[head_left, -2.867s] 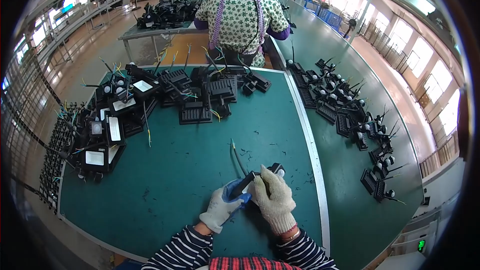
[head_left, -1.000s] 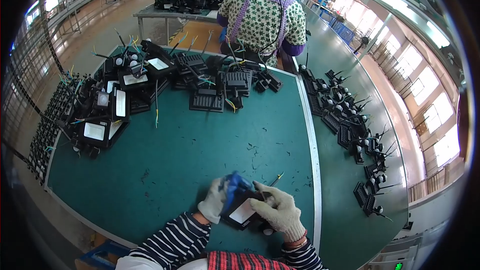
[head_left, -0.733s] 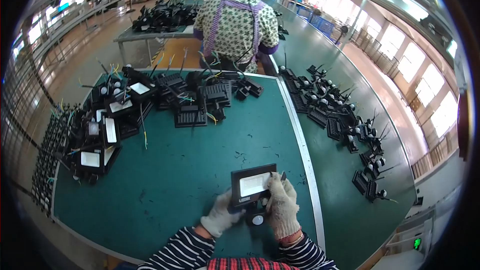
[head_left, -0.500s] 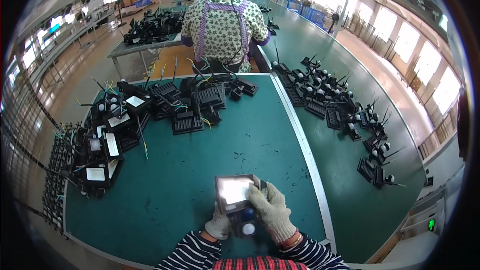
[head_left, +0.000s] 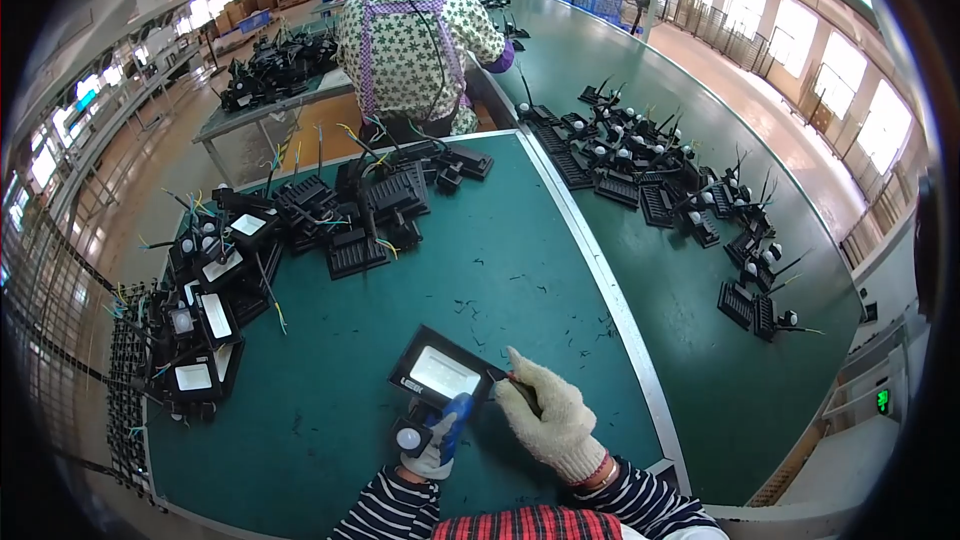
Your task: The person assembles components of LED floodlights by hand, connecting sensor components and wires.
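Low over the table, a black LED floodlight (head_left: 445, 372) is tilted, its pale lit-looking panel facing up. The round white knob of its motion sensor (head_left: 408, 438) points toward me. My left hand (head_left: 438, 448), in a blue-and-white glove, is closed around the floodlight's lower side, next to the sensor. At the lamp's right corner is my right hand (head_left: 550, 415), in a cream knitted glove. Its fingers are closed on a small dark thing with a bit of red near the tip; the glove hides most of it.
Black floodlights with loose wires (head_left: 350, 210) are heaped along the table's far and left edges. Small black scraps (head_left: 465, 305) dot the green tabletop. Beyond a metal rail (head_left: 600, 280), more floodlights (head_left: 640, 170) lie on the right-hand bench. A person (head_left: 410, 55) sits ahead, facing away.
The floodlight has turned and shifted left, with my left hand now around its sensor side. My right hand has come off the lamp's face to its right corner. The view has shifted slightly.
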### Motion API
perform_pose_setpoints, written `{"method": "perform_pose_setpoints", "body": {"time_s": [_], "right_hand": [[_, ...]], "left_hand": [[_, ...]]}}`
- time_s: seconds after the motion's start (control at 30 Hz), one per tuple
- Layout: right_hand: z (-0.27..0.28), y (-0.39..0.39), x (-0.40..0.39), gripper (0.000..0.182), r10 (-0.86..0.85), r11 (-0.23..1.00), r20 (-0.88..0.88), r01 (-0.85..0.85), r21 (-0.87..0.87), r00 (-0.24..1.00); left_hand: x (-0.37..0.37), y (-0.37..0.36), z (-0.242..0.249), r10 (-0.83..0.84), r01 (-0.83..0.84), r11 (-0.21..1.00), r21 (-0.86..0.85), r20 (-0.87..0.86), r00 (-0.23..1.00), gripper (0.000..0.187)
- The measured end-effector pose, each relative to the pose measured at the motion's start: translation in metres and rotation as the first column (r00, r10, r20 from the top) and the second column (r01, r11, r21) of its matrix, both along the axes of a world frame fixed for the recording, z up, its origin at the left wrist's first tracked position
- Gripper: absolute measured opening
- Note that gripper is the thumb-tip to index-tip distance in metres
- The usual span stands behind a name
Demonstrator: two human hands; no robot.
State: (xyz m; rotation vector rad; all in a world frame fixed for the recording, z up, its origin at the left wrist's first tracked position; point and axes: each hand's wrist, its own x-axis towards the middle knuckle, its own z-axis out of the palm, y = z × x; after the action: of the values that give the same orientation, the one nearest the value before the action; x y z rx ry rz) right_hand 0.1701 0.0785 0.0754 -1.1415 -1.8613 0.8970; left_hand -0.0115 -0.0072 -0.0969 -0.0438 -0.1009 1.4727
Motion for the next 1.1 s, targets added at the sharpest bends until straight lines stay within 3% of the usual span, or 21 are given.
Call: {"method": "perform_pose_setpoints", "body": {"time_s": [0.07,0.1,0.17,0.2,0.23,0.27,0.3,0.37,0.67,0.73,0.77,0.87,0.9,1.0,1.1], "right_hand": [[-0.007,0.003,-0.003,0.041,-0.037,0.999,0.052,0.035,0.027,0.998],[-0.009,0.004,-0.004,0.041,-0.037,0.998,0.040,0.035,0.052,0.999],[-0.011,0.006,-0.005,0.041,-0.035,0.994,0.020,0.033,0.102,0.999],[-0.008,0.007,-0.007,0.040,-0.044,0.989,0.031,0.039,0.146,0.999],[-0.003,0.008,-0.009,0.038,-0.055,0.981,0.043,0.046,0.190,0.998],[0.002,0.009,-0.012,0.037,-0.067,0.971,0.054,0.052,0.235,0.996],[0.004,0.010,-0.013,0.037,-0.065,0.971,0.047,0.052,0.234,0.997],[0.008,0.011,-0.017,0.037,-0.062,0.971,0.033,0.053,0.231,0.998],[0.006,0.014,-0.018,0.032,-0.058,0.985,-0.094,0.072,0.154,0.994],[0.005,0.024,-0.011,0.031,-0.008,0.983,-0.069,0.020,0.181,0.998],[0.006,0.030,-0.006,0.031,0.019,0.981,-0.056,-0.008,0.192,0.998],[0.031,0.056,0.015,0.029,0.190,0.919,0.216,-0.251,0.305,0.958],[0.038,0.061,0.019,0.029,0.219,0.893,0.280,-0.308,0.328,0.935],[0.061,0.071,0.026,0.031,0.274,0.845,0.474,-0.445,0.297,0.837],[0.068,0.079,0.026,0.034,0.298,0.807,0.594,-0.529,0.260,0.747]], "left_hand": [[-0.001,-0.003,0.002,-0.002,0.002,1.000,0.000,-0.034,0.999,0.056],[-0.002,-0.005,0.010,0.011,-0.049,0.997,-0.067,-0.486,0.874,0.056],[-0.001,-0.002,0.021,0.014,-0.034,0.999,-0.023,-0.579,0.815,0.055],[0.003,0.001,0.023,-0.003,0.025,0.996,0.084,-0.250,0.968,0.053],[0.007,0.005,0.026,-0.065,0.042,0.978,0.205,0.107,0.992,0.052],[0.009,0.006,0.043,-0.005,0.053,0.990,0.132,-0.341,0.940,0.051],[0.012,0.005,0.070,0.024,0.031,0.998,0.063,-0.722,0.691,0.049],[0.017,0.002,0.060,0.058,-0.093,0.996,0.001,-0.795,0.603,0.052],[0.020,0.006,0.047,0.007,-0.104,0.992,-0.066,-0.811,0.585,0.061],[0.018,0.005,0.049,-0.006,-0.088,0.994,-0.061,-0.854,0.520,0.063],[0.016,0.003,0.055,-0.007,-0.079,0.996,-0.043,-0.915,0.404,0.064],[0.010,0.003,0.068,-0.013,-0.024,0.999,-0.023,-0.928,0.373,0.063],[0.014,0.006,0.094,-0.130,-0.068,0.982,-0.176,-0.894,0.428,0.063],[0.008,0.008,0.097,-0.200,0.001,0.975,-0.221,-0.881,0.430,0.064],[0.002,0.009,0.084,-0.078,-0.011,0.996,-0.085,-0.950,0.301,0.065]]}}
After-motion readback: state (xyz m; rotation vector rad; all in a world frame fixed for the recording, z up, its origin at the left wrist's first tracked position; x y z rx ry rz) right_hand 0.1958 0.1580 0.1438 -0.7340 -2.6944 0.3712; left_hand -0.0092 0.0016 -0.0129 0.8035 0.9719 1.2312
